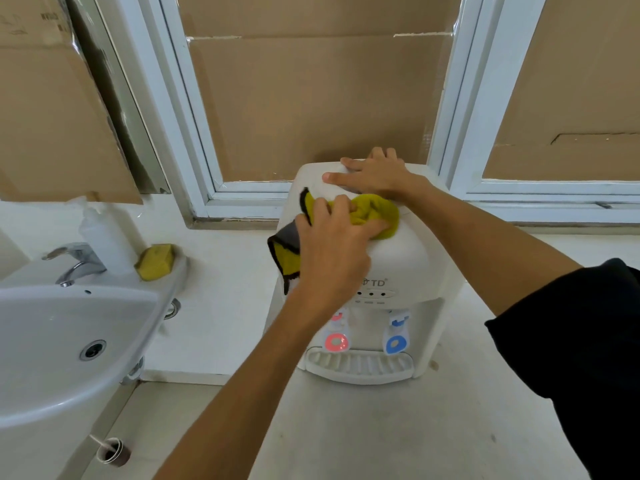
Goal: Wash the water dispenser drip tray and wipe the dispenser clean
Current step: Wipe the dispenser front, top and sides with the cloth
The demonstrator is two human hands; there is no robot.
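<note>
The yellow microfibre cloth (372,214) is gripped by the left hand (332,251), fingers curled into its folds, and is pressed on the top of the white water dispenser (398,265), which stands on the pale worktop (225,306). The right hand (375,174) is laid flat, fingers straight, on the dispenser's top just behind the cloth, so the unit is steadied. Were that brace lifted, the light dispenser could be pushed sideways by a hard stroke or tipped back toward the window frame (242,199). A loose cloth corner hangs below the left hand and could be dragged across the red tap (336,342), so water might be released. The drip tray (360,367) is seated at the base, below both hands, beside the blue tap (396,344). To the left of the left hand lie a sponge (154,262), a basin (62,344) and its faucet (74,263); nothing is seen blocking the wiping path.
</note>
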